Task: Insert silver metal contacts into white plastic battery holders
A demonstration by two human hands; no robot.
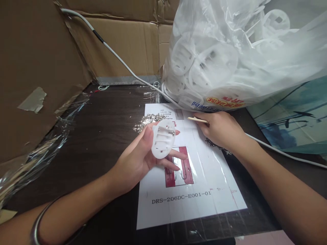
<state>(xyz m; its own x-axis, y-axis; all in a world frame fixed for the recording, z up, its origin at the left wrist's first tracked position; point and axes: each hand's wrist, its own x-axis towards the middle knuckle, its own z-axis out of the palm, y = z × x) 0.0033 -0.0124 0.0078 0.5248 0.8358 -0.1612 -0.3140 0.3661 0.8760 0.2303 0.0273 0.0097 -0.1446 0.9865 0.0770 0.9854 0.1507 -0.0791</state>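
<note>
My left hand (138,153) is closed on a white oval plastic housing (164,144) with ribbed, battery-like slots, held between thumb and fingers above a printed sheet (158,211). A small metal piece (171,133) shows at the housing's upper right slot. Behind the left fingers lies a pile of small shiny metal pieces (150,119). Further right, my right hand (221,129) grips a thin wooden stick (198,119), its blunt end pointing left. Whether the fingertips also pinch something small cannot be made out. Dark metal pieces (218,146) lie partly hidden under this hand.
A large clear plastic bag (217,75) of similar white housings bulges over the back right. Cardboard walls (127,44) stand at the left and back. A white cable (122,63) runs down across the dark table (102,119). A blue-green painted panel (293,115) stands right.
</note>
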